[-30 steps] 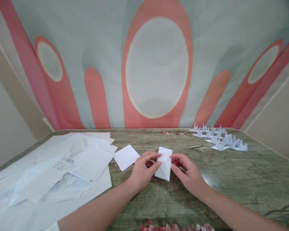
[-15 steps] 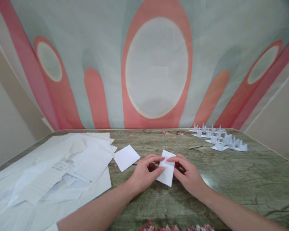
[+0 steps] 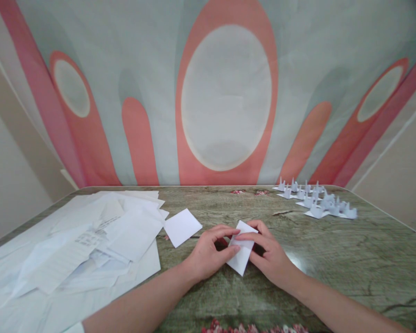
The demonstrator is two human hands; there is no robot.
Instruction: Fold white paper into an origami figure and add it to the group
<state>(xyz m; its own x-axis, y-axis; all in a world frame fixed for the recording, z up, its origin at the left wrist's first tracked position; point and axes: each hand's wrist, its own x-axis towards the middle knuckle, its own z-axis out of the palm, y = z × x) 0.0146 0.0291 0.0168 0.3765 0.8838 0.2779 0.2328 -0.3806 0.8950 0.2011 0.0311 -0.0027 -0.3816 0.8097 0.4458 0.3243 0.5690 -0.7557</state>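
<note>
Between my two hands a small folded white paper [image 3: 241, 257] is held just above the wood-patterned table. My left hand [image 3: 212, 249] grips its left side, thumb on the face and fingers bent behind and over the edge. From the right, my right hand [image 3: 268, 249] pinches the other side, with the index finger lying across the paper's upper part. The fingers partly cover the folds. Left of my left hand lies a separate white paper square [image 3: 182, 227], flat on the table.
A wide heap of loose white papers [image 3: 131, 231], some printed, covers the left of the table [image 3: 333, 259]. Several folded white paper cranes [image 3: 327, 203] stand in rows at the back right. A patterned backdrop [image 3: 225, 92] rises behind the far edge.
The folded paper has turned slightly and shifted a little right and nearer to me. My right index finger now reaches further across it. The other papers stay put.
</note>
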